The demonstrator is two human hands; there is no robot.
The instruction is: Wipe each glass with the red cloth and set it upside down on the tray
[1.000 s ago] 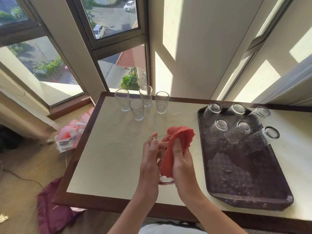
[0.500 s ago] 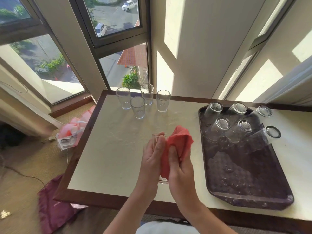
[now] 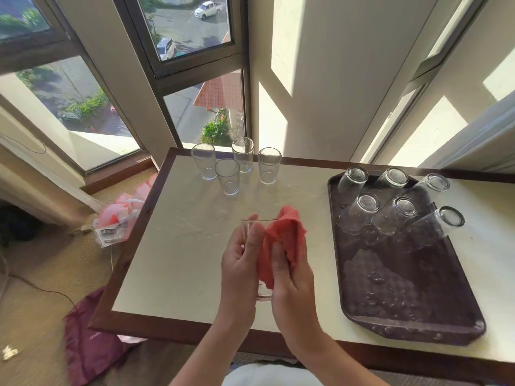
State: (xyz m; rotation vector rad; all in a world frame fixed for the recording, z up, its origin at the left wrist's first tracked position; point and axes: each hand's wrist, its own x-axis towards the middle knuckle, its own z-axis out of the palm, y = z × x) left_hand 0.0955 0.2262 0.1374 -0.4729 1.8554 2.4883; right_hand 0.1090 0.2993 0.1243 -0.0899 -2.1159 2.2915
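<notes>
My left hand (image 3: 242, 263) grips a clear glass (image 3: 263, 293) above the middle of the table; the glass shows only at its rim and base between my hands. My right hand (image 3: 289, 280) presses the red cloth (image 3: 284, 240) against the glass, and the cloth's top pokes above the rim. Several glasses (image 3: 365, 203) stand upside down at the far end of the dark tray (image 3: 412, 324) on the right. More upright glasses (image 3: 227, 176) stand at the table's far left.
The white table has a brown wooden edge (image 3: 131, 238). Windows and a wall rise right behind it. On the floor to the left lie a pink bag (image 3: 119, 218) and a maroon bag (image 3: 89, 349). The tray's near half holds no glasses.
Both hands with the glass and cloth have risen slightly and the cloth has shifted round the glass. The other glasses have not moved.
</notes>
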